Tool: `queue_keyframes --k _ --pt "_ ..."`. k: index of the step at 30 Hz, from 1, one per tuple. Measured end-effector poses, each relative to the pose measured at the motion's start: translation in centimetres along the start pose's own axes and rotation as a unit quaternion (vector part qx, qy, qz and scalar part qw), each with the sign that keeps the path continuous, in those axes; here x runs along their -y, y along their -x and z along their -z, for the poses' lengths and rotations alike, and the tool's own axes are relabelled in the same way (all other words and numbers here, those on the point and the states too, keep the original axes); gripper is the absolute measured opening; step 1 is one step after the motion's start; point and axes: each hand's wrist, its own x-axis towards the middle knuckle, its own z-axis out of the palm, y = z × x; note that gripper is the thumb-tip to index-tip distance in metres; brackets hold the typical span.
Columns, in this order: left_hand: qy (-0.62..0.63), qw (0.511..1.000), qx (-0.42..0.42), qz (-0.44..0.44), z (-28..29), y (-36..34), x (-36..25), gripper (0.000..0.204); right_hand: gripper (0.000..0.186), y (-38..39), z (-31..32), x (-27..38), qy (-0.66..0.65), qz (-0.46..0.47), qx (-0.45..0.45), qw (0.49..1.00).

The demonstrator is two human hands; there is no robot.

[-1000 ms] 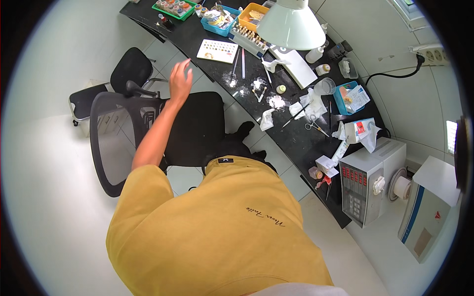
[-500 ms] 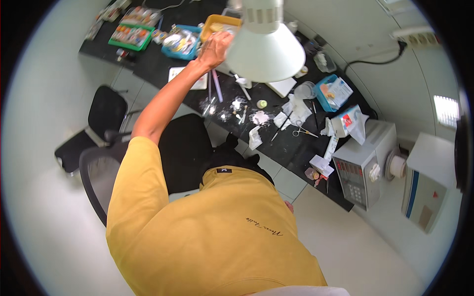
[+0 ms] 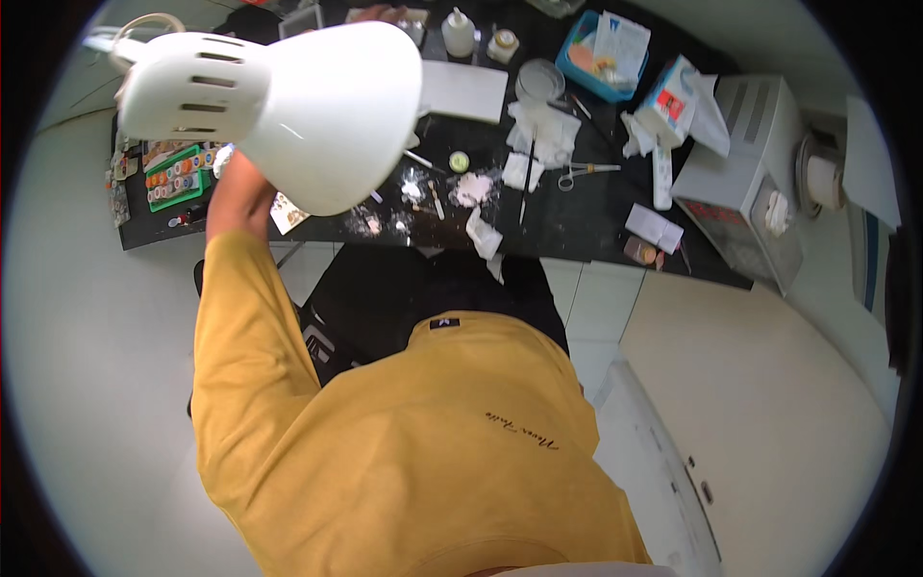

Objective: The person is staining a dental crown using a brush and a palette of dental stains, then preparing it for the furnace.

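My left arm (image 3: pixel 240 207) stretches forward over the bench on the left and passes behind the white lamp head (image 3: pixel 336 111). The lamp hides most of my left hand. Above the shade a small skin-coloured part, apparently my left hand (image 3: pixel 382 13), shows beside a pale tray-like thing (image 3: pixel 413 21) at the far edge. Its fingers are too hidden and blurred to read, and whether it holds anything does not show. Close by stand a white squeeze bottle (image 3: pixel 458 35) and a small white-lidded jar (image 3: pixel 502 45). My right hand is out of sight.
The black bench (image 3: pixel 586 226) carries pink powder (image 3: pixel 472 189), scissor-handled forceps (image 3: pixel 582 173), crumpled tissue (image 3: pixel 543 135), a blue basket (image 3: pixel 574 77), a tissue box (image 3: pixel 668 104) and a green rack of small jars (image 3: pixel 178 181). A grey machine (image 3: pixel 740 173) stands right. A black chair (image 3: pixel 356 288) is below.
The view has swung, and the lamp now appears further left and larger. My left hand, seen before by the yellow basket, is now mostly behind the lamp. A sliver of my right hand has gone from sight.
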Motion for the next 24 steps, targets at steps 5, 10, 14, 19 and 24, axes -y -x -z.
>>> queue_keyframes --k 5,10,14,19,24 --pt "-0.005 0.995 0.082 -0.049 -0.1 -1.4 2.7 0.108 0.028 1.7 -1.0 0.9 -0.030 -0.025 -0.008 0.999" --pt "-0.046 0.982 0.177 -0.038 -1.0 -3.1 2.9 0.110 0.027 2.9 -1.3 0.8 -0.044 -0.038 -0.016 0.998" --pt "-0.059 0.983 0.147 -0.093 -1.8 -3.5 3.5 0.112 0.027 3.3 -1.4 0.9 -0.051 -0.042 -0.022 0.998" --pt "-0.109 0.980 0.105 -0.130 -2.4 -3.4 4.0 0.104 0.026 3.3 -1.3 1.1 -0.053 -0.043 -0.025 0.997" --pt "-0.061 0.989 0.088 -0.103 -1.0 -3.7 3.0 0.096 0.026 3.1 -1.1 1.3 -0.054 -0.035 -0.027 0.998"
